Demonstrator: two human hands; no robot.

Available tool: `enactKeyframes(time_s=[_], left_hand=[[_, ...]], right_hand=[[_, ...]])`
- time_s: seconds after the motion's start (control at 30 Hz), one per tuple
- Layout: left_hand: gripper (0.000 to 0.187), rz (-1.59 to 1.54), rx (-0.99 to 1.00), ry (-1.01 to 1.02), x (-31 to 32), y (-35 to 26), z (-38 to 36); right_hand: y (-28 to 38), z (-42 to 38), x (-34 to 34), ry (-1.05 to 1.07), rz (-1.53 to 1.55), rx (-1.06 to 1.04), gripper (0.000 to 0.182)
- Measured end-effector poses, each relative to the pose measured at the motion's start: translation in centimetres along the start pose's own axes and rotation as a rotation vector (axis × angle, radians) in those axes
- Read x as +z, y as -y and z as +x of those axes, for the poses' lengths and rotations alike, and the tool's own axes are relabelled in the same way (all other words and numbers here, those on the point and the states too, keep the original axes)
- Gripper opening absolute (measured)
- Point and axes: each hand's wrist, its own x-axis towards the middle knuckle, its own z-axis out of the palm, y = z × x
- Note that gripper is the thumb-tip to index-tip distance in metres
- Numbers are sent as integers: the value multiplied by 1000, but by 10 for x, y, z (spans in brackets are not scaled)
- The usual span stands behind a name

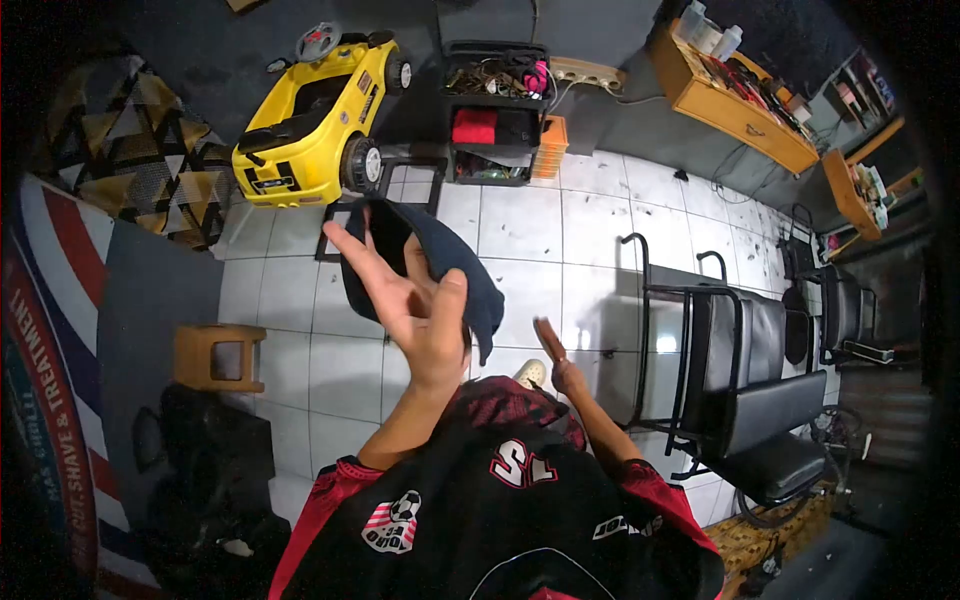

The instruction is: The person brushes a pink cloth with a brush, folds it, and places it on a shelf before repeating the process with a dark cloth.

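My left hand [420,320] is raised in front of my body with a dark navy cap [455,262]. Some of its fingers reach into the cap's opening, one finger stretches out past the edge, and the thumb lies against the outside. Lower and to the right, my right hand [556,352] is seen edge-on with its fingers stretched out. Nothing shows in that hand, and it is apart from the cap.
A yellow toy car [340,120] stands at the upper left, beside a black shelf rack [490,140]. Black salon chairs [740,370] are on the right. A brown stool [218,358] stands on the left, and wooden drawers [740,115] hang at the upper right.
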Motion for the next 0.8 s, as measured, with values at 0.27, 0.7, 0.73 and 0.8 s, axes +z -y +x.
enactKeyframes(time_s=[0.27,0.7,0.73,0.8], left_hand=[[69,228,-277,344,-52,54,-74],[25,1109,-124,525,-210,110,-95],[23,1100,-130,596,-219,116,-101],[20,1168,-198,679,-225,129,-112]], right_hand=[[227,-69,-172,178,959,-417,59],[206,-77,-183,79,224,-347,18],[199,-74,-180,82,196,-378,17],[175,-58,-166,83,141,-441,16]])
